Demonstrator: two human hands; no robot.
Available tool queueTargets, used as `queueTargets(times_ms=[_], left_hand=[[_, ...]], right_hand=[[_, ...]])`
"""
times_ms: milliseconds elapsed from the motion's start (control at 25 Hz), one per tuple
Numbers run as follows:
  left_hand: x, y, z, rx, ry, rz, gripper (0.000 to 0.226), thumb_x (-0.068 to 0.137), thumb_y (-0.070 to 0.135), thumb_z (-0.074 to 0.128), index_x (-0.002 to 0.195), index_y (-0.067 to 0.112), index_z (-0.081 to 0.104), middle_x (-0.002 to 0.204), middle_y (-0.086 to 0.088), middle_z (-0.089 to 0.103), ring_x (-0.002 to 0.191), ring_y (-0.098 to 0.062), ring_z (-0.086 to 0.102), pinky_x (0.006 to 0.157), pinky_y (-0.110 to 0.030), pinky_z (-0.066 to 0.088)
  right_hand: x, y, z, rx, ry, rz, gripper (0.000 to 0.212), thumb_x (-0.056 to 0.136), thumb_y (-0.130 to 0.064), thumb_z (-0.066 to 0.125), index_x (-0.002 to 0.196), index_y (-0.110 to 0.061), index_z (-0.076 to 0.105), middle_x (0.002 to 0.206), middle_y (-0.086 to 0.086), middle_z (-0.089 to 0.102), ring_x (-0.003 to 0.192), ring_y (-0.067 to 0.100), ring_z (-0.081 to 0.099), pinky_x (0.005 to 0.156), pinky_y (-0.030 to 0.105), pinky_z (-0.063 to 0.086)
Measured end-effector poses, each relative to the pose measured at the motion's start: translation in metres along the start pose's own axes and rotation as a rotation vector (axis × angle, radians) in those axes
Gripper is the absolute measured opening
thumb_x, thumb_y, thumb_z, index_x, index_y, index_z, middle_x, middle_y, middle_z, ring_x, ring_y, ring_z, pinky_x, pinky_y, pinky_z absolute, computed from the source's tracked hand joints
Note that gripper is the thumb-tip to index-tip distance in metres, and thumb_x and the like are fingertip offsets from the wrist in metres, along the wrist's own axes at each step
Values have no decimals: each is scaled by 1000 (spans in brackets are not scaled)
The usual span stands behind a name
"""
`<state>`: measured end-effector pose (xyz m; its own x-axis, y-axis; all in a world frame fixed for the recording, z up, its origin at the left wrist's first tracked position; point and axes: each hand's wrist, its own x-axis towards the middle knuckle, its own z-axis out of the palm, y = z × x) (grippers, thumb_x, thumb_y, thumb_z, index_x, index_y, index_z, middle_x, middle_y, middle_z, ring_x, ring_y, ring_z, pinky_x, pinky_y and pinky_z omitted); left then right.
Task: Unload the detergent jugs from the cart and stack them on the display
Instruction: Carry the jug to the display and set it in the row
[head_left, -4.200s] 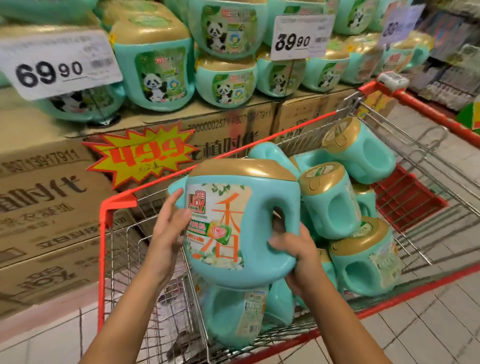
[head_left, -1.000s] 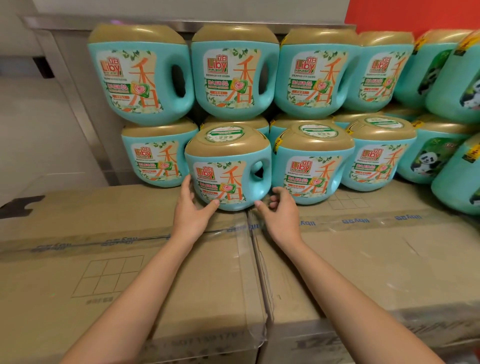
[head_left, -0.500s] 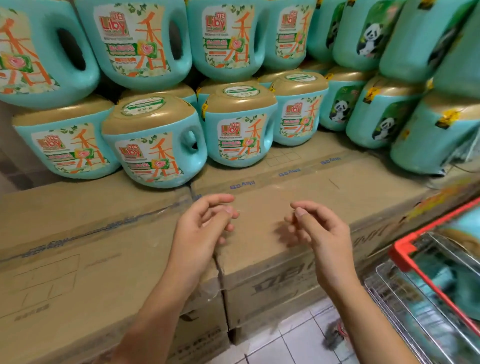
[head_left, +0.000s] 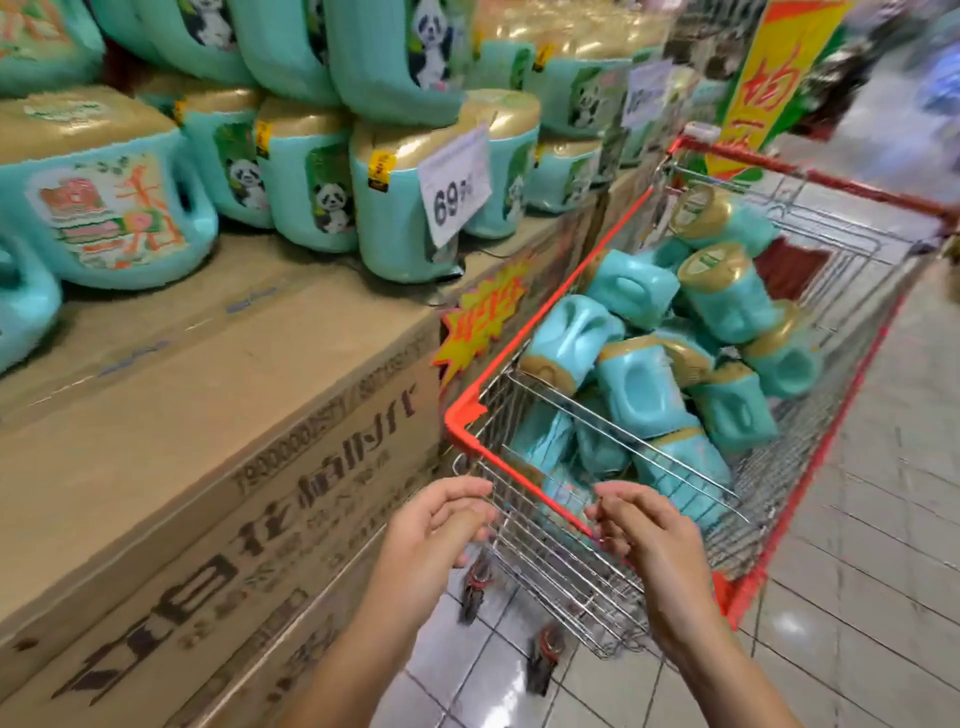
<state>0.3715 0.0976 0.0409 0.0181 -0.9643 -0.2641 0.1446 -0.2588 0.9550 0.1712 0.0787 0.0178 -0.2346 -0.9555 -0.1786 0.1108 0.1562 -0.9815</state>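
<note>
- Your left hand (head_left: 436, 525) and right hand (head_left: 644, 535) hang side by side at the near end of the red-rimmed wire shopping cart (head_left: 462, 423). The fingers of both are loosely curled and neither has hold of anything. Whether the right fingertips touch the wire cannot be told.
- Judgement: with both hands free and facing the cart, you appear to be between jugs, about to reach for the next.
- The teal plastic detergent jugs with gold caps (head_left: 639, 389) lie heaped on their sides in the cart, to the right and farther off than your hands. They lie at all angles, with the moulded handle hollows facing up on several, so a handle grip looks available.
- The brown cardboard cartons (head_left: 208, 389) on the left form the display base. Their flat taped tops give an even footing.
- The panda-labelled teal jugs (head_left: 306, 182) stand upright in tiers on the cartons. Bare carton top lies in front of them.
- A white price card (head_left: 454, 182) hangs before one front jug. A yellow-and-red starburst sign (head_left: 483, 317) is fixed to the carton face beside the cart.
- Jug walls look smooth and glossy, the caps satin gold. The picture is blurred, so finer label detail is unreadable.
- Caution: the heap may shift when one jug is lifted.
</note>
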Motion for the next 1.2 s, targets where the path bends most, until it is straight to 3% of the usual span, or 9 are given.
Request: queueTargets(times_ms=[200,360,440,560,760,1000,1200], left_hand=[[82,-17,84,33,-101,-97,17,90,-1,58,96,11,70,80,-9,67,61,-8,56,50,-17,41],[164,-21,120,94,-155,-147,15,90,0,58,97,10,67,81,-6,65,65,-7,56,47,-11,41],[206,-24,133,130,-176,-162,16,91,2,59,104,9,66,85,-5,65,72,-9,57,55,-16,41],[254,-29,145,200,-227,-179,17,92,6,59,106,13,66,85,-1,67,74,-6,59,62,-20,41],[299,-37,135,226,-227,-199,14,92,6,58,99,16,66,84,-1,68,74,-7,59,63,-20,41],[315,-41,120,216,-243,-207,20,91,5,58,93,21,70,93,-2,75,87,-10,65,70,-20,44],[317,-42,119,201,-269,-225,21,92,9,58,97,25,71,96,4,75,92,-7,67,74,-22,45]], right_hand=[[60,-7,-76,-75,165,8,20,88,4,59,81,-13,66,70,9,60,60,16,50,47,15,37],[124,-4,-95,-309,270,-35,16,86,-3,64,85,-19,65,78,5,61,71,18,53,66,25,42],[160,1,-91,-504,309,-62,20,83,-7,67,101,-13,66,84,1,61,73,14,55,66,15,40],[211,13,-74,-699,271,-95,41,81,-8,68,121,-4,57,104,6,58,91,18,55,74,17,38],[278,52,-46,-885,137,26,45,87,-19,64,128,-5,51,125,15,58,116,28,55,95,31,41],[312,75,-34,-1005,73,160,44,87,-34,66,119,-6,53,115,17,64,108,37,58,88,40,46],[323,52,-55,-816,265,132,35,87,-39,67,98,-7,59,91,8,64,87,29,58,67,32,34]])
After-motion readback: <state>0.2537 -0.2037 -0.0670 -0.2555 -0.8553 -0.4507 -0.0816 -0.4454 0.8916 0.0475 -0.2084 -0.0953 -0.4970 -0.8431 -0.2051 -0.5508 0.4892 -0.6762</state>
